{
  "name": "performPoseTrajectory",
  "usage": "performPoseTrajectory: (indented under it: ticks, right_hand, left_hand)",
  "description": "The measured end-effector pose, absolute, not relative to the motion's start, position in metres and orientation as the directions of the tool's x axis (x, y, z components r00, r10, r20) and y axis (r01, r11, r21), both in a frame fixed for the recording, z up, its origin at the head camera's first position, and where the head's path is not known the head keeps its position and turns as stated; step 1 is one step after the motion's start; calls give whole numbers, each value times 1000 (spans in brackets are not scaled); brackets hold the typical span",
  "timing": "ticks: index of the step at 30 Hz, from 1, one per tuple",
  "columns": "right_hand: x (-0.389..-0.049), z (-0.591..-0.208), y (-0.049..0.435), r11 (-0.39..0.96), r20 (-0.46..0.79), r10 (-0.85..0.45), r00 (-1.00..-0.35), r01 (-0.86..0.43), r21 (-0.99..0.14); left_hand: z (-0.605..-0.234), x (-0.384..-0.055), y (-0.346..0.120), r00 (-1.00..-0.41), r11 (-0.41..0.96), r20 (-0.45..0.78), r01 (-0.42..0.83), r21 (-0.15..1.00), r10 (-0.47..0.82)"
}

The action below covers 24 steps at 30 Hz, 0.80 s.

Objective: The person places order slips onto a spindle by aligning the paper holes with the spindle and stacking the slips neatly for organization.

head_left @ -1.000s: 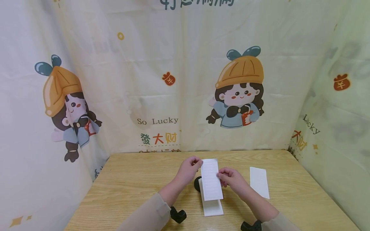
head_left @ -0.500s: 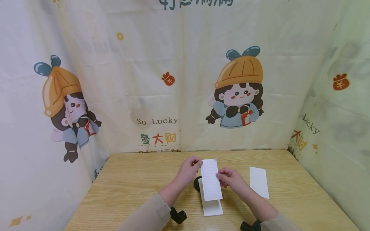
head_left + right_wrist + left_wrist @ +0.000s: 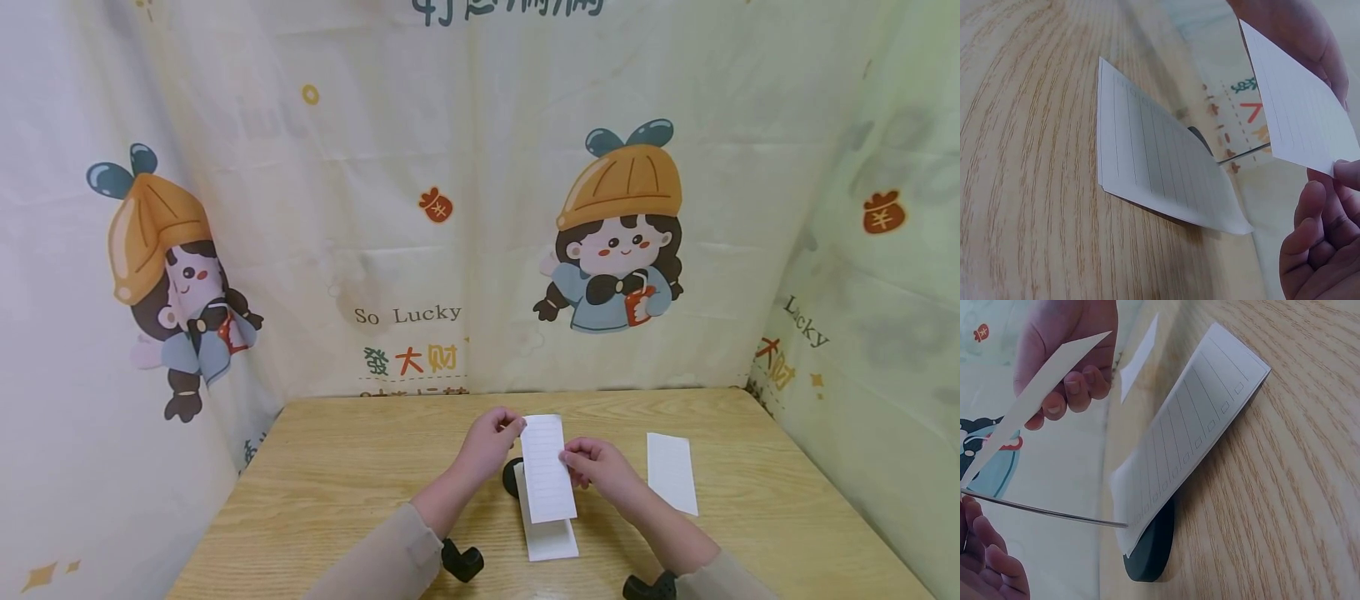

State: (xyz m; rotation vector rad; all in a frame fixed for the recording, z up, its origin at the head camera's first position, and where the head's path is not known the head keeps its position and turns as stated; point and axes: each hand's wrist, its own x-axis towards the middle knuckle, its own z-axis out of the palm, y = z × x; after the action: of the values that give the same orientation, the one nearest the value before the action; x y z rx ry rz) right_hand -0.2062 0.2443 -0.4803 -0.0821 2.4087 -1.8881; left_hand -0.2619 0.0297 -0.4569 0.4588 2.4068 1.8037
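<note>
The work appears to be partway done. One or more lower sheets (image 3: 1188, 431) already sit on the thin metal rod (image 3: 1054, 513), with the far end over the round black base (image 3: 1152, 553); their edges look like more than one layer, but the exact number I cannot tell. This part, in my judgement, is finished. Above them, the held sheet (image 3: 550, 479), which has printed lines, is in the air and well apart from the lower ones at its near end. The left hand (image 3: 491, 435) pinches it near the upper left corner, and the right hand (image 3: 602, 467) pinches its right edge between thumb and fingers. In the left wrist view the upper end of the rod meets the far part of this sheet; whether the point has passed through the paper, I cannot tell. So what seems left is to bring this sheet down along the rod. One loose sheet (image 3: 672, 473) lies flat on the wooden table (image 3: 360, 458), to the right and apart from the rod, so probably it is not yet handled.
</note>
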Motion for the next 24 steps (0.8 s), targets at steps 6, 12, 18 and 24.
performPoseTrajectory:
  ticks: [6, 12, 18, 24]
  right_hand:
    - [-208, -482, 244, 260, -34, -82, -996, 12, -966]
    - [-207, -481, 243, 270, -42, -72, -997, 21, -963]
    - [-206, -480, 242, 269, -37, -78, -996, 15, -963]
    - [-206, -482, 243, 271, -40, -77, -996, 18, -962]
  left_hand:
    - [-458, -262, 31, -949, 248, 102, 180, 952, 298]
    - [-458, -262, 32, -951, 184, 70, 130, 974, 302]
    - [-460, -264, 33, -945, 80, 12, 40, 996, 326]
    - [-466, -267, 32, -939, 86, -37, -8, 996, 341]
